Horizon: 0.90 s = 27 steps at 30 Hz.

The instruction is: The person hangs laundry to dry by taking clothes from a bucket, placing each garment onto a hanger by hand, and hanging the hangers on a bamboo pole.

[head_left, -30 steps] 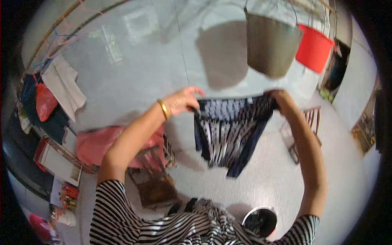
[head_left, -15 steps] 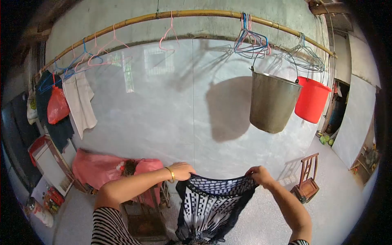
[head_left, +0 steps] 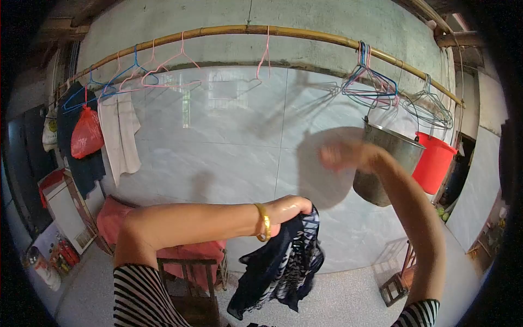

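Observation:
My left hand (head_left: 292,211), a gold bangle at its wrist, is closed on a black-and-white patterned garment (head_left: 289,261). The cloth hangs bunched below the fist, its lower end above the floor. My right hand (head_left: 343,156) is raised apart from the garment, in front of the wall and just left of the metal bucket (head_left: 388,163). Motion smears its fingers, so their position is unclear. Above it, a cluster of blue and pink hangers (head_left: 370,87) hangs from a bamboo pole (head_left: 305,34).
More hangers (head_left: 174,68) are spread along the pole's left half, near a red plastic bag (head_left: 87,132) and beige trousers (head_left: 118,133). A red bucket (head_left: 434,163) hangs at right. Below stand a small wooden chair (head_left: 397,283) and a pink-covered piece of furniture (head_left: 190,253).
My right hand has let go of the garment and moved up. My left hand has moved right and slightly up, and the cloth, spread between both hands before, now hangs bunched from it.

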Available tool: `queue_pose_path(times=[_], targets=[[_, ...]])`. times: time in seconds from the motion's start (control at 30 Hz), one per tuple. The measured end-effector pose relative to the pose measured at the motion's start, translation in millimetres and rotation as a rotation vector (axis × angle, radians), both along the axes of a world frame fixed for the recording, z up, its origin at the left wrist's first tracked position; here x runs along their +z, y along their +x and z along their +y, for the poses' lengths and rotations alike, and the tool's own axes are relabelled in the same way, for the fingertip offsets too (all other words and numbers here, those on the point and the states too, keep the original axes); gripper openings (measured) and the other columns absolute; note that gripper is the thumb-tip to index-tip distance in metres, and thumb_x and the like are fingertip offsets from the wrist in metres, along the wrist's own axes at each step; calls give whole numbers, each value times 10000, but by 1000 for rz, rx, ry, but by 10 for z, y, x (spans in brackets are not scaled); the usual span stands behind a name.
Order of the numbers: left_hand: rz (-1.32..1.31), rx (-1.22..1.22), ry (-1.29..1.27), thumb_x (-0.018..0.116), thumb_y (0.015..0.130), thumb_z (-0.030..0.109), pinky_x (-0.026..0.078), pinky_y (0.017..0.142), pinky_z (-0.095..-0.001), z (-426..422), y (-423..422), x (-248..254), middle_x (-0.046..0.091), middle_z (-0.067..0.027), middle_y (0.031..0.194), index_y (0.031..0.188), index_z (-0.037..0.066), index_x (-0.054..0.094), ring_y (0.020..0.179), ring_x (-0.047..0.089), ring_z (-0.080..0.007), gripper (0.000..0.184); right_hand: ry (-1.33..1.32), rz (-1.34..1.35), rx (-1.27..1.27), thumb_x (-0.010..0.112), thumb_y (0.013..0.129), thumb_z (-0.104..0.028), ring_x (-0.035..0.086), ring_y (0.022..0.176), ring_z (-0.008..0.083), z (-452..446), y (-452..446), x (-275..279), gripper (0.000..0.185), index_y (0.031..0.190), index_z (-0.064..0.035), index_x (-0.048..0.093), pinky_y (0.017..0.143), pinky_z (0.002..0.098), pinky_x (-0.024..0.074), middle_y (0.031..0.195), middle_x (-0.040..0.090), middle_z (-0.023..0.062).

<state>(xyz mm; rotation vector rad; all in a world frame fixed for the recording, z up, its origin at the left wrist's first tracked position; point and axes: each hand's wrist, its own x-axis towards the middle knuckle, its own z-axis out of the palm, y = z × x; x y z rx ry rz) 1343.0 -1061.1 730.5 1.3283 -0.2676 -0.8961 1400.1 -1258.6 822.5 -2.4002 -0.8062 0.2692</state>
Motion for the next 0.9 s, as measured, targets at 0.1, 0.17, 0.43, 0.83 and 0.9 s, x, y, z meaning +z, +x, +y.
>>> queue_pose_path(times=[0.1,0.17,0.43,0.83,0.9], targets=[[-101,26,26,405,648,100,433,510,-290,22,-6,67,514,-62,588,630,30,486,499,487,-153,109,797,-84,-64,452,778,-314,468,909,242,647,355,691,473,1101,15,348,801,320,367,1004,460,181],[-121,20,19,399,653,91,431,510,-287,103,21,76,514,-62,590,635,28,488,503,488,-153,111,993,-220,-218,466,770,-287,470,896,272,1108,465,1045,459,1085,28,354,793,335,370,996,453,209],[-197,17,13,394,679,83,375,554,-249,589,-65,107,507,-38,636,637,36,503,580,461,-119,125,1131,152,-198,539,677,-192,482,613,206,2024,1027,1397,246,832,-8,488,525,299,406,669,489,86],[-169,89,-171,373,627,22,425,590,-264,959,154,89,499,-45,673,755,5,485,614,486,-127,170,1051,-629,-218,444,713,-121,506,541,177,1875,800,342,178,829,14,437,484,278,386,633,499,119],[-218,9,-206,375,625,25,426,584,-261,999,243,137,500,-38,672,767,4,486,600,485,-118,181,1141,-452,-169,469,702,-97,495,539,150,1680,521,-156,211,882,-10,403,470,274,381,648,496,95]])
